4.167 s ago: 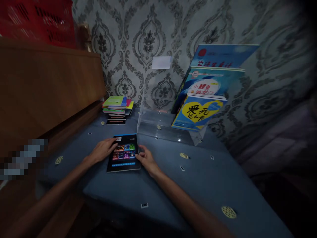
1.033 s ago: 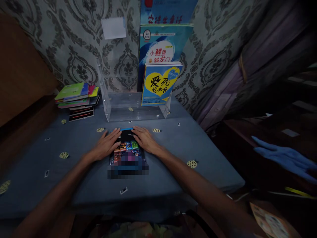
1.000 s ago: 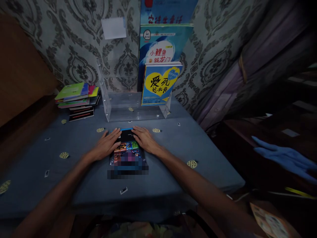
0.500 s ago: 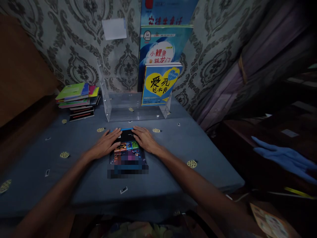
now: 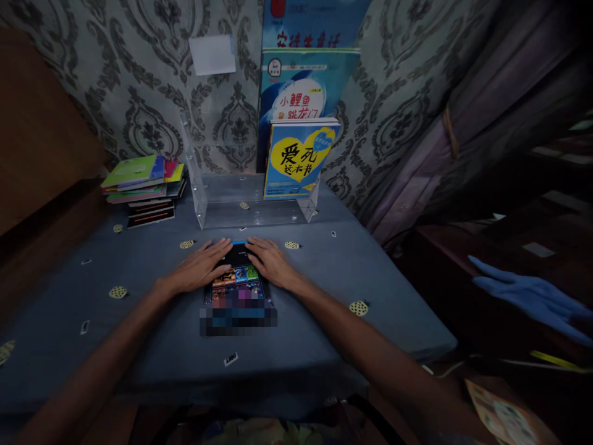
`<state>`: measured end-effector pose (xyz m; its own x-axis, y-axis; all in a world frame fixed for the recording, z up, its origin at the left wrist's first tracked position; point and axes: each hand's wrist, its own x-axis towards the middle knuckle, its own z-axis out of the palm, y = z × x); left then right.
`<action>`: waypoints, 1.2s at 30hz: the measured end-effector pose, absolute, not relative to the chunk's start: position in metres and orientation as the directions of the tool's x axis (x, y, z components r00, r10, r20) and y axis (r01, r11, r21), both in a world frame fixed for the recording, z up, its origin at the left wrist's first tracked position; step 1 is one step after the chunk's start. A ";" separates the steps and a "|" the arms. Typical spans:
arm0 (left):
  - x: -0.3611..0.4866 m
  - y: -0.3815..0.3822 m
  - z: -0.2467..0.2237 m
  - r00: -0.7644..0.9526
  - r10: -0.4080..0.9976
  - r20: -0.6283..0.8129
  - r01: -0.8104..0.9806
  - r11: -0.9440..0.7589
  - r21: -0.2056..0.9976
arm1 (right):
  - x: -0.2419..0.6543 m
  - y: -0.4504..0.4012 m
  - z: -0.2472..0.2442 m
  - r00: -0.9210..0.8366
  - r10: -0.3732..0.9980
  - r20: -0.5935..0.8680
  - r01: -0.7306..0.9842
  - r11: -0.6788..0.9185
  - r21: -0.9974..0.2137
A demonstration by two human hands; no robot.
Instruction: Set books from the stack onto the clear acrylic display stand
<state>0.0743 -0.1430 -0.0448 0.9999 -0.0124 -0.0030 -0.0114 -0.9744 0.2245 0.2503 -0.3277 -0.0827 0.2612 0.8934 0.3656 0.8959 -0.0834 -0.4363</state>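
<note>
A dark book (image 5: 237, 276) with colourful pictures lies flat on the blue-grey tablecloth (image 5: 306, 346); its near part is blurred into blocks. My left hand (image 5: 204, 267) rests palm down on its left side, fingers stretched toward the far edge. Across from it, my right hand (image 5: 270, 262) lies over the right side, its fingers also extended. Neither hand grips the book. Beyond them stands a clear acrylic book stand (image 5: 200, 201), holding a blue book with a yellow heart (image 5: 296, 159) on its right. Two larger blue books, one a teal picture book (image 5: 310, 80), rise behind.
At the back left is a stack of books (image 5: 143, 185). A white card (image 5: 212, 54) is on the patterned wall. To the right, past the table's edge, are a tied curtain (image 5: 419, 167), a blue glove (image 5: 532, 296) and an orange printed sheet (image 5: 503, 411).
The fingers of my left hand have slid slightly right along the book's far part. My right hand and the book stay almost in place; the view has tilted slightly.
</note>
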 end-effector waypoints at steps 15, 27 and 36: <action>0.094 -0.153 -0.046 0.999 -0.050 -0.011 -0.047 -0.978 0.205 | 0.253 -0.329 -0.072 0.273 0.877 0.395 0.906 -0.096 -0.413; 0.124 -0.171 -0.043 0.993 -0.110 -0.032 -0.102 -0.979 0.178 | 0.267 -0.332 -0.077 0.425 0.815 0.395 0.717 -0.036 -0.696; 0.130 -0.169 -0.052 0.990 -0.141 0.009 -0.140 -0.974 0.180 | 0.269 -0.333 -0.070 0.487 0.788 0.376 0.649 -0.038 -0.760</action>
<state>0.1299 -0.1687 -0.0525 0.9900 -0.1408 0.0092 -0.1402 -0.9737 0.1798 0.2692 -0.3331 -0.0704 0.4871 0.7880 0.3764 0.6489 -0.0382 -0.7599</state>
